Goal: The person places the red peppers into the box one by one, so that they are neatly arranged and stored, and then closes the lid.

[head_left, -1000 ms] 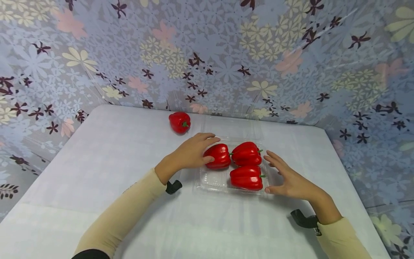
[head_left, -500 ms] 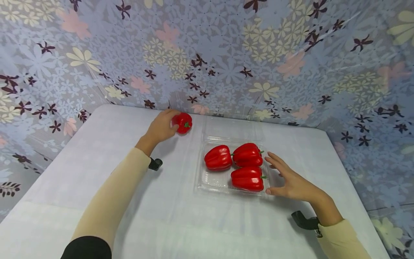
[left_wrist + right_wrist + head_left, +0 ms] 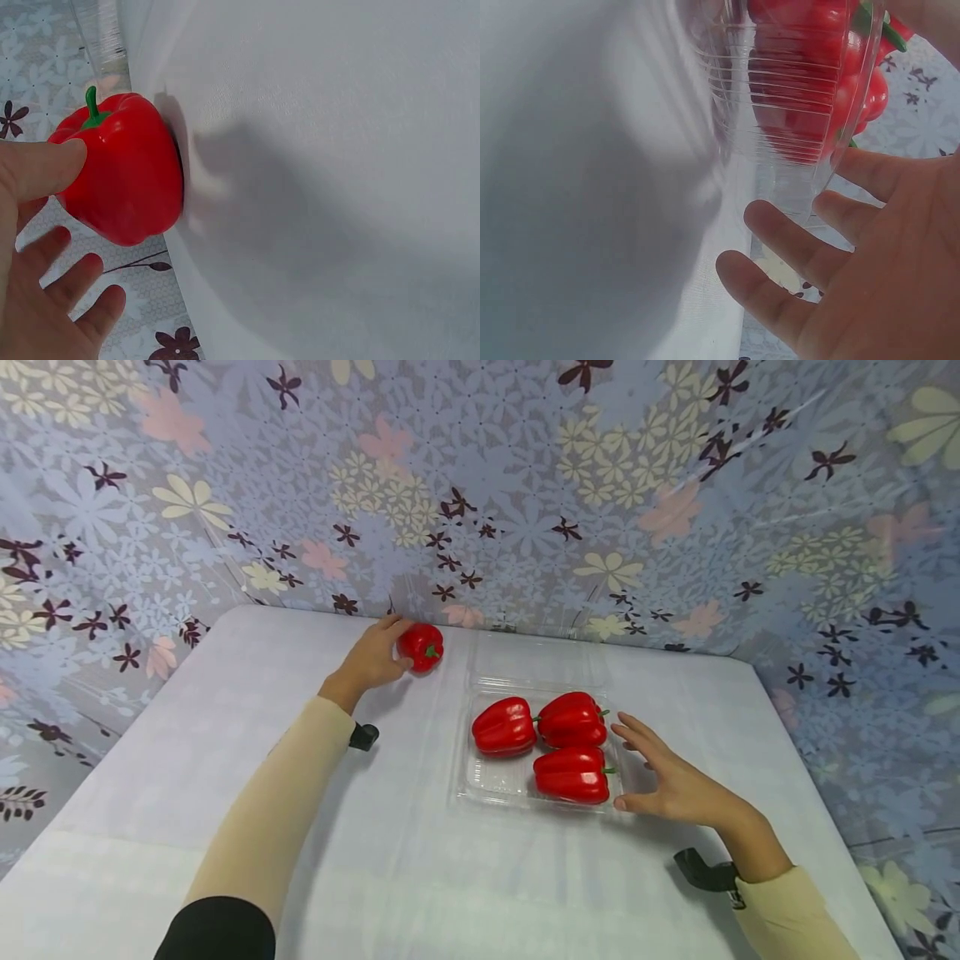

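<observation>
A red bell pepper (image 3: 422,648) with a green stem sits at the back of the table. My left hand (image 3: 371,657) holds it from the left. In the left wrist view the thumb (image 3: 64,166) lies against the pepper's side near the stem, one finger goes behind it, and the other fingers spread free. A clear plastic clamshell box (image 3: 489,774) holds three more red bell peppers, at back left (image 3: 504,727), back right (image 3: 572,719) and front right (image 3: 572,775). My right hand (image 3: 670,783) is spread at the box's right side, its fingertips at the rim.
The box's clear lid (image 3: 536,660) lies folded back toward the rear edge. A white cloth covers the table (image 3: 450,877). Behind it rises a flowered fabric backdrop (image 3: 480,485).
My left hand has left the back-left pepper in the box and moved back and left to the pepper outside. The right hand has stayed at the box.
</observation>
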Demonstrator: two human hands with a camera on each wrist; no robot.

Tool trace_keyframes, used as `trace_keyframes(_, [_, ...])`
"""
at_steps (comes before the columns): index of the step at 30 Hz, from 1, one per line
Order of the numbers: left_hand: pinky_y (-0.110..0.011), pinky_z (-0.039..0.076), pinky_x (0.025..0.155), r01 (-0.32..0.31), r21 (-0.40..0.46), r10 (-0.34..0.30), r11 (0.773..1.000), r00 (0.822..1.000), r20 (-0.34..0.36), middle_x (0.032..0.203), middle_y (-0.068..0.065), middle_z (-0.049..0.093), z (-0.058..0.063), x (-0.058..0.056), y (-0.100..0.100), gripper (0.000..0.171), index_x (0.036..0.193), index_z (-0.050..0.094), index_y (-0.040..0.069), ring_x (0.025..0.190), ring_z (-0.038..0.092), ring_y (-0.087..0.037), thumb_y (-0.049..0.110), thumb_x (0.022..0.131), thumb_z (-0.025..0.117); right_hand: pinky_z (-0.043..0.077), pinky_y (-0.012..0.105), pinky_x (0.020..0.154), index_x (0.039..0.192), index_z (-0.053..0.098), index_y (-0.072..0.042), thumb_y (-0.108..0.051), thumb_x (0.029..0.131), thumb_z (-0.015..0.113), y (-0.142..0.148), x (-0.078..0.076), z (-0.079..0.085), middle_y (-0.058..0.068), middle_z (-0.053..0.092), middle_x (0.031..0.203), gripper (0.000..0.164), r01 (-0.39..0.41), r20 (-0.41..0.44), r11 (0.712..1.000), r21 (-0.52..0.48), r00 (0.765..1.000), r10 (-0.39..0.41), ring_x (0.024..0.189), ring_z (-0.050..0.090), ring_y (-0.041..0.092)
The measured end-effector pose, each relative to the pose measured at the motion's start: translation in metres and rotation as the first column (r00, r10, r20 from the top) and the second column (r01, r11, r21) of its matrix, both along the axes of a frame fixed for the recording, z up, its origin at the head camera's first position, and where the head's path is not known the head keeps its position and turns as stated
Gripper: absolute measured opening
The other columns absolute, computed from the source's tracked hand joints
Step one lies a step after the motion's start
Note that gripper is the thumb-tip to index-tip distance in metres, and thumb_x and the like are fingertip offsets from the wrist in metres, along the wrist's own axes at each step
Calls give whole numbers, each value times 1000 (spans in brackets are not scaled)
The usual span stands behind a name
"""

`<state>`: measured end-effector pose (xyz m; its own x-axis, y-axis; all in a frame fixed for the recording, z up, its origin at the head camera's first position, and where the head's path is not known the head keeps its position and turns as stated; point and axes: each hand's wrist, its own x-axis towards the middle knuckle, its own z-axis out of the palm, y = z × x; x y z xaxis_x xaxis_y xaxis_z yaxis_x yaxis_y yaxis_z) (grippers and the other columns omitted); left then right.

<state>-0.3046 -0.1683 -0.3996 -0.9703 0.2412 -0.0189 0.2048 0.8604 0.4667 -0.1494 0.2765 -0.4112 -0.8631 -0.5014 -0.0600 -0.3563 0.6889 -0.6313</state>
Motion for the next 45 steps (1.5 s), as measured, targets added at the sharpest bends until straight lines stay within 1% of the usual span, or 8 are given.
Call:
trace_keyframes(8, [-53, 37, 117, 85, -14, -86, 996, 992, -88, 148, -17, 48, 0, 1, 7, 50, 139, 51, 9, 138, 41, -37, 0, 90, 58, 37, 77, 100, 155, 23, -4, -31, 79, 80, 1, -1, 2, 24, 11, 163, 99, -7, -3, 1000, -5, 1000, 7, 134, 40, 51])
trace_keyframes(16, [-54, 40, 115, 34, -74, -48, 997, 980, -194, 144, -18, 46, -9, 3, 8, 46, 138, 52, 10, 136, 41, -37, 6, 92, 60, 39, 76, 98, 155, 23, -4, -30, 78, 81, 2, 1, 6, 24, 12, 163, 100, -14, 3, 1000, -5, 1000, 14, 133, 41, 51])
trace_keyframes(21, [-60, 32, 118, -10, -44, 3, 999, 987, -159, 153, -17, 41, -15, 4, 5, 50, 139, 44, 10, 140, 38, -39, 10, 92, 62, 37, 77, 99, 155, 23, -3, -31, 79, 81, 0, -3, 2, 24, 11, 163, 99, -12, 1, 1000, -6, 1000, 12, 135, 40, 51])
trace_keyframes(26, [-59, 42, 104, -114, -145, 87, 983, 980, -180, 149, -15, 44, -16, 4, 6, 53, 137, 42, 15, 129, 43, -39, 23, 90, 67, 36, 78, 99, 155, 23, -3, -32, 79, 81, -1, -4, -2, 23, 10, 164, 100, -5, 19, 1000, -18, 1000, 5, 135, 39, 51])
trace_keyframes(29, [-57, 41, 106, -150, -168, 115, 974, 972, -205, 146, -17, 46, -16, 5, 5, 53, 137, 44, 14, 130, 42, -40, 27, 91, 67, 38, 77, 98, 155, 23, -3, -31, 78, 81, -2, -3, -2, 24, 11, 163, 101, -3, 12, 1000, -7, 1000, 3, 135, 40, 51])
trace_keyframes(32, [-56, 40, 113, -159, -100, 141, 982, 976, -166, 145, -22, 44, -16, 5, 3, 56, 140, 42, 12, 133, 43, -41, 27, 92, 68, 40, 77, 97, 155, 23, -3, -30, 78, 82, -1, -3, 1, 24, 11, 163, 101, -9, 6, 1000, -3, 1000, 9, 134, 41, 52])
trace_keyframes(36, [-57, 47, 107, -148, -22, 146, 989, 985, -87, 146, -24, 37, -17, 4, 1, 62, 146, 37, 13, 131, 44, -43, 25, 93, 67, 40, 77, 96, 155, 22, -4, -29, 78, 82, 0, -1, 4, 24, 11, 163, 101, -12, 12, 1000, -5, 1000, 12, 133, 41, 51])
trace_keyframes(45, [-58, 48, 105, -153, -17, 152, 988, 986, -69, 154, -20, 36, -22, 2, 2, 66, 149, 35, 17, 134, 39, -43, 28, 93, 68, 39, 77, 97, 155, 23, -3, -29, 78, 81, 3, 0, 1, 25, 12, 163, 100, -3, 6, 1000, -12, 1000, 3, 133, 42, 51])
